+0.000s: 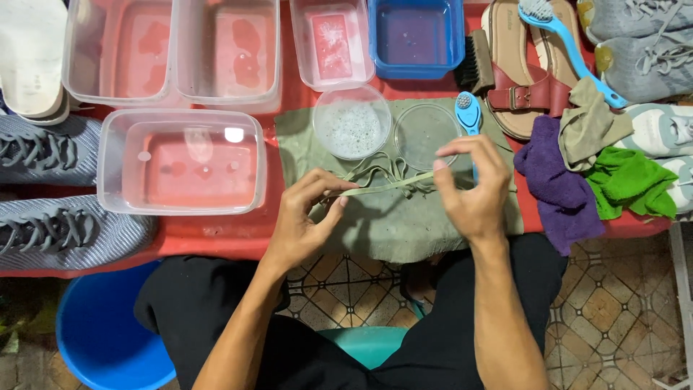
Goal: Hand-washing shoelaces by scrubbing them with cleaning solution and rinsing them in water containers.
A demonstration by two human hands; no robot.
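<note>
A pale greenish shoelace point(382, 186) is stretched between my two hands over an olive cloth point(404, 224) spread on the red table point(216, 235). My left hand point(307, 220) pinches one end of the lace near the cloth's left part. My right hand point(473, 188) pinches the lace further right and also covers the handle of a small blue brush point(468, 112). More of the lace lies looped on the cloth behind the stretched part.
Round clear bowl with white foam point(351, 121) and a clear lid point(426, 133) sit behind the cloth. Clear tubs point(180, 160), a blue tub point(416, 36), grey sneakers point(50, 227), brown sandal point(516, 79), blue long-handled brush point(570, 47), purple, green and tan rags surround. Blue bucket point(101, 332) below.
</note>
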